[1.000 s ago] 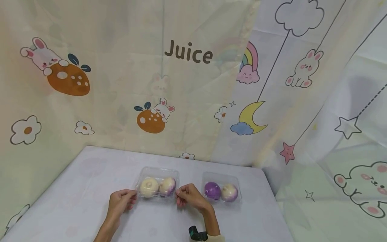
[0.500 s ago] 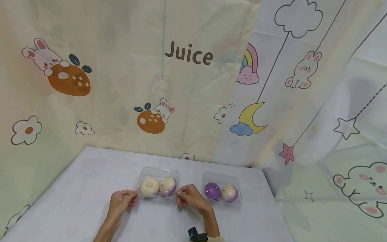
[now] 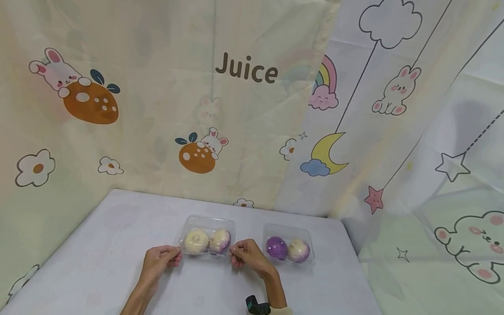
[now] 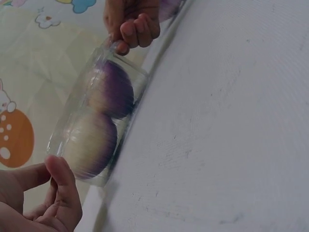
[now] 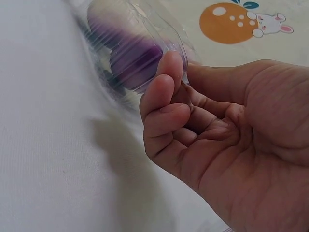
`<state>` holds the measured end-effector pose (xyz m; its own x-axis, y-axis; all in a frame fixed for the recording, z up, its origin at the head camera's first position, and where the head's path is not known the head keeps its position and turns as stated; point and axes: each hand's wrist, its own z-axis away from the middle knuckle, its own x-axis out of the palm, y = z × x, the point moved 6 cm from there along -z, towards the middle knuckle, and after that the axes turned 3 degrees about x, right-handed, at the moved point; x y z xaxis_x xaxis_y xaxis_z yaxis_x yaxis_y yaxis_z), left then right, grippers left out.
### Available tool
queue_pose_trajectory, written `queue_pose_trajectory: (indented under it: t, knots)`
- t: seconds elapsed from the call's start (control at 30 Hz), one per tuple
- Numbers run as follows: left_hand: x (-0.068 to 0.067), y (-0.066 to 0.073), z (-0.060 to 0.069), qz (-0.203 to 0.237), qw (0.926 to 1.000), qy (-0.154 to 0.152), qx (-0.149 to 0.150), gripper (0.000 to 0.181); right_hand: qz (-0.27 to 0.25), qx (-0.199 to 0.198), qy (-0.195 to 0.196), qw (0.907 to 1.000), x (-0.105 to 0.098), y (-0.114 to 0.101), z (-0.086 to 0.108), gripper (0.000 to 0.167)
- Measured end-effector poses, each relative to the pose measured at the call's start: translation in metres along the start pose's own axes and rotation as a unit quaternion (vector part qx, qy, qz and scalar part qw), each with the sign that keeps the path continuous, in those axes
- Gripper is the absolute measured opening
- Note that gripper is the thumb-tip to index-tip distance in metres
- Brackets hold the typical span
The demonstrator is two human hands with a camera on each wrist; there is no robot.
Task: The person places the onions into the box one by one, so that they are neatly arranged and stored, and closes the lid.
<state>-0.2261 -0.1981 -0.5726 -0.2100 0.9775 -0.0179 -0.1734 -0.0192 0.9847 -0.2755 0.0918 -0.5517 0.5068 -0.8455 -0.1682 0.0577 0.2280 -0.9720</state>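
A clear plastic clamshell box stands near the middle of the table with two round cream-and-purple onions inside. My left hand pinches the box's near left corner between thumb and index finger. At the opposite corner, my right hand pinches the rim, its other fingers curled. The left wrist view shows the box stretched between both hands, the onions side by side. In the right wrist view, thumb and fingertips meet at the plastic edge. Whether the box's underside touches the table, I cannot tell.
A second clear box stands to the right, holding one purple onion and one cream-and-purple onion. A black device sits by the right wrist. Printed curtains hang behind the white table.
The held box and my left hand have shifted slightly to the right. Both hands keep their pinch; the second box has stayed in place.
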Motion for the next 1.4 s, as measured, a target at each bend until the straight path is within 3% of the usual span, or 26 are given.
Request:
queue_pose_trajectory:
  t: [0.87,1.4]
  knots:
    - [0.014,0.0,-0.013,0.001,0.9998,0.005,-0.022,0.027,0.005,-0.023,0.037,0.999,-0.008,-0.002,0.004,0.037]
    - [0.02,0.005,-0.013,0.002,0.9999,-0.005,-0.013,0.032,0.011,-0.014,0.047,0.9988,-0.012,-0.006,0.008,0.043]
